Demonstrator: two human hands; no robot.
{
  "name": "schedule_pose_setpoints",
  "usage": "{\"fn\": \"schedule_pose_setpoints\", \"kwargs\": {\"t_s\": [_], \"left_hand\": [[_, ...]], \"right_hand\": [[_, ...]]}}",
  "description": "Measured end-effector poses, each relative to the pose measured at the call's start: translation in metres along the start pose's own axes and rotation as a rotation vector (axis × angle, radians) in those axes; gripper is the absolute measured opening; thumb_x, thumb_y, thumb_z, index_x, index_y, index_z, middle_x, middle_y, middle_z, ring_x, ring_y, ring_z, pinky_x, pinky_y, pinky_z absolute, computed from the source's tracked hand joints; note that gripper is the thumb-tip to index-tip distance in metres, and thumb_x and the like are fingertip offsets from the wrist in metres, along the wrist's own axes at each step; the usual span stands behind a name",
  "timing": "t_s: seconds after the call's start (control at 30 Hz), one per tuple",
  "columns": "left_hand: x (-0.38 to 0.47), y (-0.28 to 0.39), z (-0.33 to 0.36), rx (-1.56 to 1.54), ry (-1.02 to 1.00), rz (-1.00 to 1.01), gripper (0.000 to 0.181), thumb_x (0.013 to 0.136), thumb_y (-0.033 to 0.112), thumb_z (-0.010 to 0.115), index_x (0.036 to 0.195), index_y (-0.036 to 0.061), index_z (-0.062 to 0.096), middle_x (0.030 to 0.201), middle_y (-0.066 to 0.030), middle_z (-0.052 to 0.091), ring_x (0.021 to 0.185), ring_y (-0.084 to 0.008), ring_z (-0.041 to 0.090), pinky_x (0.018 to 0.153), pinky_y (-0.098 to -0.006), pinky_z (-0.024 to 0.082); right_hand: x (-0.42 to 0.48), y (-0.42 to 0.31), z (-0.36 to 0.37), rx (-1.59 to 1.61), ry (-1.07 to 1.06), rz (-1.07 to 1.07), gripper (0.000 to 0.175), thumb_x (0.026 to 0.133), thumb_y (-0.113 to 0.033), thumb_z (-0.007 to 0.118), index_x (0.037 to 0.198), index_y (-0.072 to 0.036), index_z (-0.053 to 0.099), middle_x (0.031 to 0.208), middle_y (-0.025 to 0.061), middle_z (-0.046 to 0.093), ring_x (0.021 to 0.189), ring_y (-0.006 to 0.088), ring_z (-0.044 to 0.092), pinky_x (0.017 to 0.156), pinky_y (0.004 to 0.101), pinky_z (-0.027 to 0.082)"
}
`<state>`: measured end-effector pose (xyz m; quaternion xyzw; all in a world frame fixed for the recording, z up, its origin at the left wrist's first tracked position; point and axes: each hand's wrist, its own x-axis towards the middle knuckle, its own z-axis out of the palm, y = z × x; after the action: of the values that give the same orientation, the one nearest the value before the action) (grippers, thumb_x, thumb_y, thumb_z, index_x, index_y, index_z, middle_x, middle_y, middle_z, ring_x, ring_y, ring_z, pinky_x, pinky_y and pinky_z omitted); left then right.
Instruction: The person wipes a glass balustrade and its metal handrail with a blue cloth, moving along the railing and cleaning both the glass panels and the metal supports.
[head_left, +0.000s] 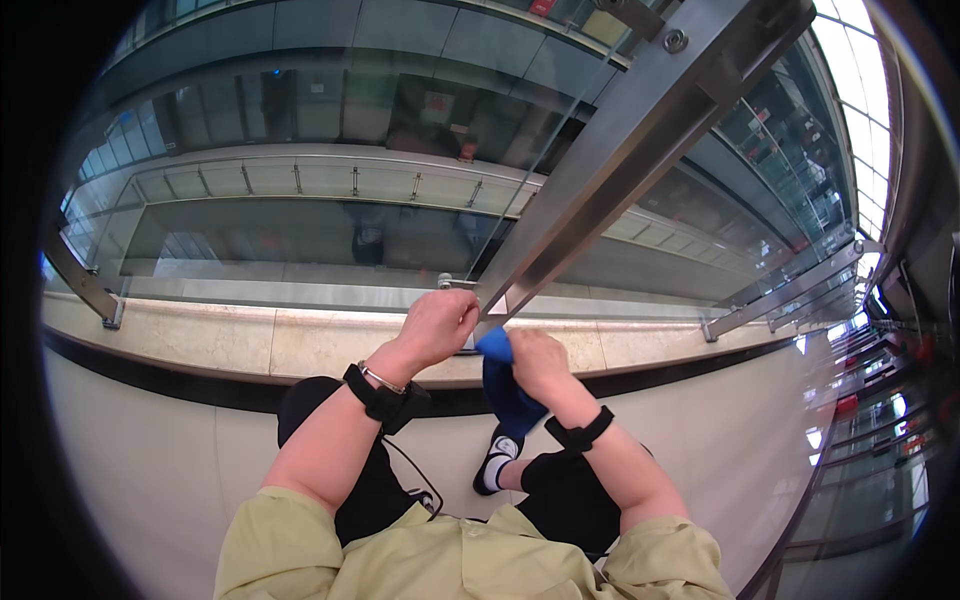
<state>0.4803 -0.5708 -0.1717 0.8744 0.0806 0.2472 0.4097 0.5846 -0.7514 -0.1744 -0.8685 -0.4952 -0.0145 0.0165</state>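
Observation:
A blue cloth (510, 390) hangs from my right hand (538, 364), bunched in the fingers at its top. That hand is just right of the foot of a brushed-steel railing post (600, 172). My left hand (442, 322) is curled into a loose fist beside the lower left side of the same post. I see nothing in this fist, and cannot tell whether it touches the steel. Close above it a small metal glass clamp (445, 280) joins the post to a glass panel (315, 247). The post rises from a beige stone ledge (322, 341).
More steel posts stand at the left (79, 281) and right (780, 289). Behind the glass lies an open atrium with a lower railing (322, 176). A black base strip (187, 382) edges the pale tiled floor (165, 465). A cable (416, 465) hangs below my left wrist.

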Motion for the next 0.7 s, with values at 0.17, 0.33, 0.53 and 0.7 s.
{"fn": "schedule_pose_setpoints", "kwargs": {"t_s": [0.17, 0.33, 0.53, 0.7], "left_hand": [[0.003, 0.001, 0.0, 0.033, 0.046, -0.001, 0.01, 0.086, 0.01, 0.06, 0.085, 0.0008, 0.066, 0.076, -0.0158, 0.066, 0.067, -0.0317, 0.063, 0.061, -0.0385, 0.049], [0.004, 0.0, 0.002, -0.023, 0.08, -0.07, 0.01, 0.088, 0.006, 0.061, 0.093, 0.0001, 0.066, 0.079, -0.014, 0.067, 0.066, -0.0243, 0.064, 0.061, -0.033, 0.05], [0.003, 0.0, 0.003, -0.215, -0.139, -0.118, 0.023, 0.088, 0.007, 0.061, 0.11, -0.0014, 0.064, 0.092, -0.0116, 0.07, 0.078, -0.017, 0.067, 0.072, -0.0295, 0.053], [0.002, 0.0, -0.002, -0.12, -0.212, -0.179, 0.028, 0.089, 0.01, 0.061, 0.114, -0.0029, 0.063, 0.099, -0.0136, 0.07, 0.084, -0.0209, 0.068, 0.078, -0.0313, 0.054]], "right_hand": [[-0.014, 0.002, -0.045, 0.492, 0.699, 0.285, 0.035, 0.077, 0.003, 0.061, 0.111, -0.003, 0.059, 0.088, 0.0237, 0.067, 0.081, 0.0433, 0.065, 0.072, 0.0458, 0.052], [-0.012, -0.023, -0.038, 0.569, 1.105, 0.237, 0.053, 0.072, 0.009, 0.053, 0.123, -0.001, 0.057, 0.1, 0.0232, 0.066, 0.093, 0.0433, 0.065, 0.081, 0.0413, 0.052], [0.028, -0.052, 0.033, 0.929, 0.696, 0.461, 0.047, 0.081, 0.005, 0.058, 0.127, -0.006, 0.057, 0.107, 0.0215, 0.067, 0.101, 0.0406, 0.064, 0.087, 0.0414, 0.051], [0.01, -0.032, 0.056, 1.173, 0.57, 0.616, 0.02, 0.091, -0.006, 0.058, 0.108, 0.003, 0.065, 0.091, 0.019, 0.069, 0.088, 0.0288, 0.068, 0.08, 0.0356, 0.05]]}}
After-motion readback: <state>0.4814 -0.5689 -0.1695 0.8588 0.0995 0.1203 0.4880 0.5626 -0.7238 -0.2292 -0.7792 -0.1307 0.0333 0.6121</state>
